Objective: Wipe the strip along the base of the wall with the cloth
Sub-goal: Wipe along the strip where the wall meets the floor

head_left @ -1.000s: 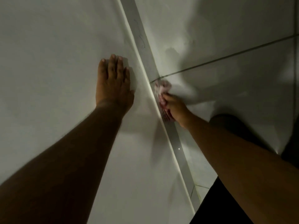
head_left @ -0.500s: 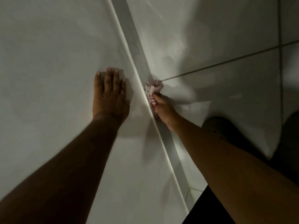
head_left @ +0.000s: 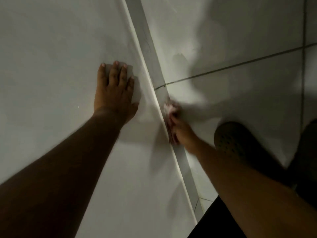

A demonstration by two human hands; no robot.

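A grey strip (head_left: 147,43) runs along the base of the white wall (head_left: 51,48), from top centre down to the lower right. My right hand (head_left: 182,133) is shut on a pink-and-white cloth (head_left: 169,109) and presses it against the strip just below a floor grout line. The hand and cloth are blurred. My left hand (head_left: 115,90) lies flat on the wall, fingers apart, left of the strip and level with the cloth.
Pale floor tiles (head_left: 240,93) with dark grout lines lie right of the strip. A dark perforated shoe (head_left: 236,143) stands on the floor close to my right forearm. Dark clothing fills the lower right corner.
My right hand has slid the cloth down the strip towards me, from the grout line's end to below it. The left hand stays on the wall, its fingers now bent.
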